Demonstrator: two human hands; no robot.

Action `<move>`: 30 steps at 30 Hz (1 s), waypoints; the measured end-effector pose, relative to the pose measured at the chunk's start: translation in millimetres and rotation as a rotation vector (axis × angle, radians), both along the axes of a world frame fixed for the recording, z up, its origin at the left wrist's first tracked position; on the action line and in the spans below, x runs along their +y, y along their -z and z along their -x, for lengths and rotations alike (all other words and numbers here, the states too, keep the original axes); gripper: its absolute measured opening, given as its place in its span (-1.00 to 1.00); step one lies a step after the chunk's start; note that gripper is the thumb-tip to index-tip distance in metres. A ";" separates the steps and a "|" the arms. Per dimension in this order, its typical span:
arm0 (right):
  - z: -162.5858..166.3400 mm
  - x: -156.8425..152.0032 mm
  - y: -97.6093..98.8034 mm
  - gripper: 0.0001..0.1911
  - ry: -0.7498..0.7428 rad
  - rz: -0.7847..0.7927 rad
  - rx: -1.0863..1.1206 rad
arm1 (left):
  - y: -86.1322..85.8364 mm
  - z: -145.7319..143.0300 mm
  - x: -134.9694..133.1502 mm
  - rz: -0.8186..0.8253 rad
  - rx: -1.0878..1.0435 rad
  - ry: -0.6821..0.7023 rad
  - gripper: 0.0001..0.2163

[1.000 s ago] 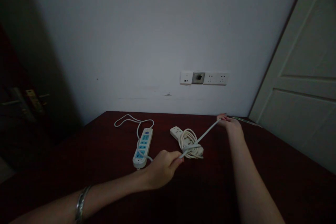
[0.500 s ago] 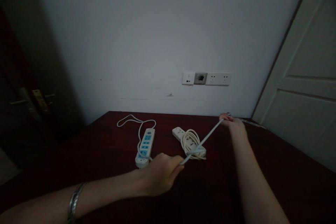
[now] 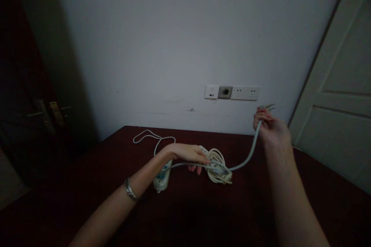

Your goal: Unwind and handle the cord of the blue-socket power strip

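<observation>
My right hand (image 3: pixel 271 128) is raised above the dark red table (image 3: pixel 203 208), closed round the plug end of a white cable (image 3: pixel 251 150); the plug's prongs stick out past my fingers. The cable sags down and runs left past my left hand (image 3: pixel 188 155), whose fingers lie stretched out and flat over it, palm down. Whether they hold the cable I cannot tell. Under that hand lies a white power strip with blue sockets (image 3: pixel 161 175). Just right of it sits a cream power strip with its cord coiled on top (image 3: pixel 218 164).
A row of wall sockets (image 3: pixel 232 92) sits on the white wall behind the table. A white door (image 3: pixel 339 96) stands at the right. A dark door with a brass handle (image 3: pixel 50 114) is at the left.
My right hand lifted the plug end up off the table, so the taut cable now sags. My left hand let go its pinch, moved forward and flattened over the cable.
</observation>
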State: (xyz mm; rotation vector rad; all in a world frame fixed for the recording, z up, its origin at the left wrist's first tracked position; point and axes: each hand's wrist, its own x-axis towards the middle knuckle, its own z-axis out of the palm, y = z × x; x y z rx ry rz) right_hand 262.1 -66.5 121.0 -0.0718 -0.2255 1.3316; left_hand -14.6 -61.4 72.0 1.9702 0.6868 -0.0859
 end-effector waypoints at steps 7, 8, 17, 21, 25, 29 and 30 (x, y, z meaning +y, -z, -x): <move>58.0 -9.7 -12.3 -0.82 0.033 -0.061 -0.422 | -1.5 0.9 21.5 -0.337 -0.132 -0.162 -0.72; 66.7 -9.4 -11.5 -0.86 0.069 -0.057 -0.503 | -5.2 -2.3 19.2 -0.404 -0.242 -0.229 -0.73; 122.9 -10.7 5.4 -0.70 0.176 -0.106 -1.172 | -26.2 -32.9 -10.9 0.112 -1.144 -0.476 -0.70; 135.6 -8.0 9.8 -0.66 0.163 -0.167 -1.276 | -22.8 -31.2 -8.9 0.095 -1.161 -0.544 -0.69; 123.9 -17.8 2.7 -0.65 0.090 -0.304 -1.527 | -23.6 -27.0 -8.4 0.072 -1.171 -0.532 -0.72; 77.3 -50.9 -6.5 -0.73 0.297 -0.237 -1.687 | -28.3 -18.7 -7.6 0.053 -1.209 -0.557 -0.72; 65.3 -59.1 -7.1 -0.74 0.371 -0.198 -1.633 | -29.6 -16.3 -7.1 0.051 -1.211 -0.568 -0.72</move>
